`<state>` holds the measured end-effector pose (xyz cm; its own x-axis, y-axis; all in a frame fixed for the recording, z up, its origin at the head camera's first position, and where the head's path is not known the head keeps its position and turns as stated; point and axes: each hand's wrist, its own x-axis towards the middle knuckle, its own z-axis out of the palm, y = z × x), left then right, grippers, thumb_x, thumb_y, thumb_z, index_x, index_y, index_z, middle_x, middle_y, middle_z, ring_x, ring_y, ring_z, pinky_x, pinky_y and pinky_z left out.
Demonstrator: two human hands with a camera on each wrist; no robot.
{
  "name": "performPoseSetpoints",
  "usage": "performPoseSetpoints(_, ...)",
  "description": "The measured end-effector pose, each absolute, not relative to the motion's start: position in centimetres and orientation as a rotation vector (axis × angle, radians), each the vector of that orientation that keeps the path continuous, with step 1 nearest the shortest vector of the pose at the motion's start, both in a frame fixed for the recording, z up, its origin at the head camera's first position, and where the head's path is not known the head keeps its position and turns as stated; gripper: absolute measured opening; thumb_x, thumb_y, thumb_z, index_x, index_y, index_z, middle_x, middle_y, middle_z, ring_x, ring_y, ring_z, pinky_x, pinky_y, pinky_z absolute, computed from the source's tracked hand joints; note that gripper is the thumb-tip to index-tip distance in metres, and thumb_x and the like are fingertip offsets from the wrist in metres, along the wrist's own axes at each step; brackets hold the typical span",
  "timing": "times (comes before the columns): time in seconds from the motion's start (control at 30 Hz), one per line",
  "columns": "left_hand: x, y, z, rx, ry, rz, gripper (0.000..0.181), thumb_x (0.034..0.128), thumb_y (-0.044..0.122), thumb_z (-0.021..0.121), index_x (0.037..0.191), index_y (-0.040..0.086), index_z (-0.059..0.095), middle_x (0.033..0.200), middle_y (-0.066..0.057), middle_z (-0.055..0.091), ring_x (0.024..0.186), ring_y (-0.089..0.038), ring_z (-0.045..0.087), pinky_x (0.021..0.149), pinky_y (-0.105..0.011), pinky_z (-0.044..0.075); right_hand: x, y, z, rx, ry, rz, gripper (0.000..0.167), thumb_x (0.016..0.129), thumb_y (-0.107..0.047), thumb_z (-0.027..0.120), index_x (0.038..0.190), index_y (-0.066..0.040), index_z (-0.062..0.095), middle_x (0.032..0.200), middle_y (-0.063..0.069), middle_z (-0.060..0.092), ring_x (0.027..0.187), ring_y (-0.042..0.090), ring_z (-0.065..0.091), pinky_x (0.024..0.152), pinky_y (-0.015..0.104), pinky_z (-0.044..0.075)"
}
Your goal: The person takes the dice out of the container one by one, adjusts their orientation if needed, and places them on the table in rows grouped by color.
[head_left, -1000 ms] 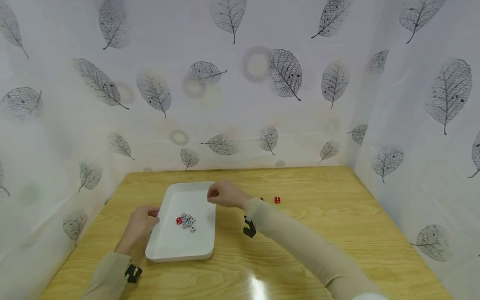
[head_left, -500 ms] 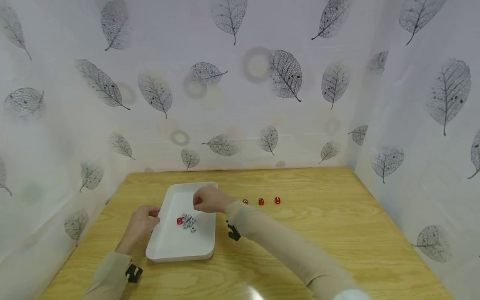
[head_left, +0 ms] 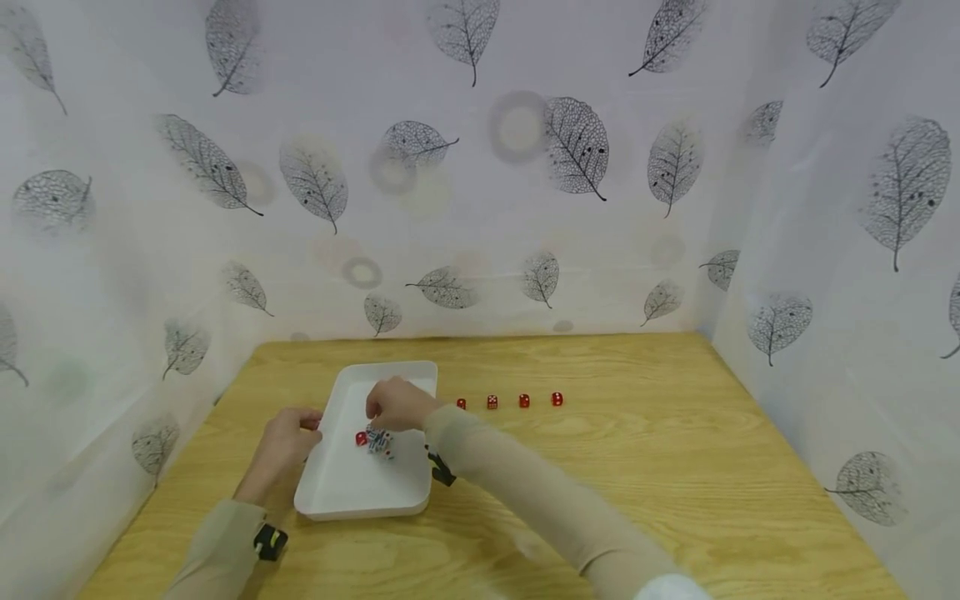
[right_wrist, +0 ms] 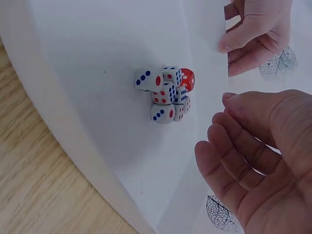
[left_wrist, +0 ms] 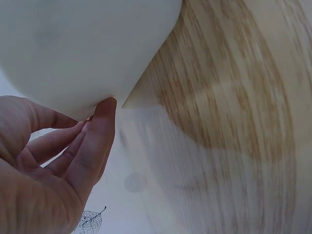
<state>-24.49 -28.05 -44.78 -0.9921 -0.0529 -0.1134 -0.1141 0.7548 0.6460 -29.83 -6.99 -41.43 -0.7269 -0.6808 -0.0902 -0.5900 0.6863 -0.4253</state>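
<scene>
The white tray (head_left: 360, 493) is what everything hangs on here. At its left edge, the left hand (head_left: 281, 446) has the rim pinched between thumb and fingertips. The right hand (head_left: 399, 404) is over the inside of the tray, just beyond the dice, its fingers softly bent with a gap to the thumb; I see nothing between them.

Near the middle of the tray floor sits a tight cluster of white dice (right_wrist: 164, 92), with one red die (right_wrist: 186, 79) at the cluster's left side. Four more red dice (head_left: 492, 402) stand in a spaced row to the right of the tray, the nearest partly behind the right sleeve (head_left: 517, 479).

The step looks to me like a reach into that cluster. I'd lower thumb and forefinger from above and take one die by opposite faces, since a sideways sweep could scatter its neighbours. For the red one, approaching from the tray's left wall side seems cleanest. The left pinch should be just firm enough to stop the tray sliding, without tipping it.
</scene>
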Motion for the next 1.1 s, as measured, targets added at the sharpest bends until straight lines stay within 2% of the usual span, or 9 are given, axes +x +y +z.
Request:
performPoseSetpoints(0.33, -24.3, -27.9, -44.5, -0.107, 2.87, 1.069, 0.04, 0.0895, 0.003, 0.054, 0.125, -0.013, 0.057, 0.113, -0.028, 0.063, 0.094, -0.031, 0.064, 0.069, -0.035, 0.057, -29.8, -9.0, -42.0, -0.902, 2.638, -0.589, 0.019, 0.088, -0.019, 0.072, 0.106, -0.012, 0.074, 0.09, -0.005, 0.065, 0.073, 0.006, 0.058, 0.062, 0.017, 0.048)
performPoseSetpoints(0.7, -24.2, -27.9, -44.2, -0.1, 2.907, 1.058, 0.037, 0.0871, 0.001, 0.056, 0.121, -0.014, 0.059, 0.108, -0.027, 0.064, 0.093, -0.031, 0.064, 0.068, -0.034, 0.056, -30.1, -10.4, -42.9, -0.897, 2.68, -0.489, 0.026, 0.088, -0.023, 0.072, 0.112, -0.016, 0.073, 0.11, -0.006, 0.069, 0.094, 0.006, 0.06, 0.087, 0.02, 0.048)
performPoseSetpoints(0.87, -24.1, -27.9, -44.3, -0.101, 2.901, 1.055, 0.037, 0.0877, 0.002, 0.056, 0.121, -0.013, 0.059, 0.109, -0.026, 0.065, 0.093, -0.03, 0.064, 0.069, -0.035, 0.056, -29.9, -10.6, -43.6, -0.868, 2.664, -0.478, 0.033, 0.086, -0.026, 0.074, 0.118, -0.016, 0.071, 0.12, -0.006, 0.068, 0.107, 0.007, 0.061, 0.094, 0.019, 0.047)
performPoseSetpoints(1.0, -24.2, -28.0, -44.5, -0.106, 2.901, 1.047, 0.038, 0.0878, 0.003, 0.056, 0.122, -0.013, 0.059, 0.109, -0.027, 0.065, 0.095, -0.032, 0.064, 0.071, -0.036, 0.056, -29.8, -10.6, -43.9, -0.821, 2.622, -0.486, 0.037, 0.086, -0.027, 0.074, 0.121, -0.016, 0.069, 0.122, -0.006, 0.068, 0.106, 0.007, 0.062, 0.094, 0.02, 0.048)
performPoseSetpoints(1.1, -24.2, -28.3, -44.5, -0.103, 2.899, 1.054, 0.038, 0.0876, 0.003, 0.055, 0.122, -0.013, 0.059, 0.11, -0.027, 0.064, 0.096, -0.033, 0.063, 0.071, -0.035, 0.056, -29.7, -10.7, -43.7, -0.771, 2.592, -0.492, 0.036, 0.087, -0.025, 0.074, 0.121, -0.016, 0.069, 0.118, -0.006, 0.069, 0.097, 0.005, 0.062, 0.09, 0.02, 0.049)
